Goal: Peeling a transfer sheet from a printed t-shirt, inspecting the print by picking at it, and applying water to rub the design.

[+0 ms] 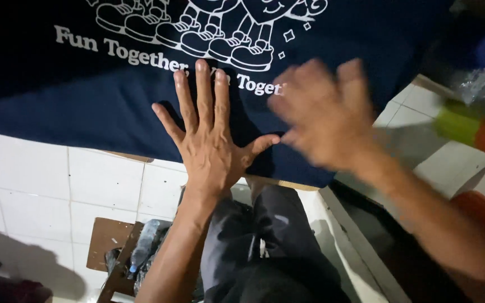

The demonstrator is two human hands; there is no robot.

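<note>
Two bare hands lie over a dark navy cloth garment (113,106) in the head view, its soft fabric spread flat and printed in white with line-drawn cartoon shoes and a row of lettering. The left hand (211,137) presses palm-down on the cloth near its lower hem, fingers straight and fanned wide, thumb stretched out to the side, gripping nothing. The right hand (324,112) sits just beside it over the same cloth, smeared by motion; its fingers look spread and loose, though whether it holds anything cannot be told. Below the hem run glossy white square tiles (35,168) with thin grout lines. Dark trousers (265,241) show beneath the arms, and a clear plastic bottle (144,244) lies by a brown wooden stool (108,247).
</note>
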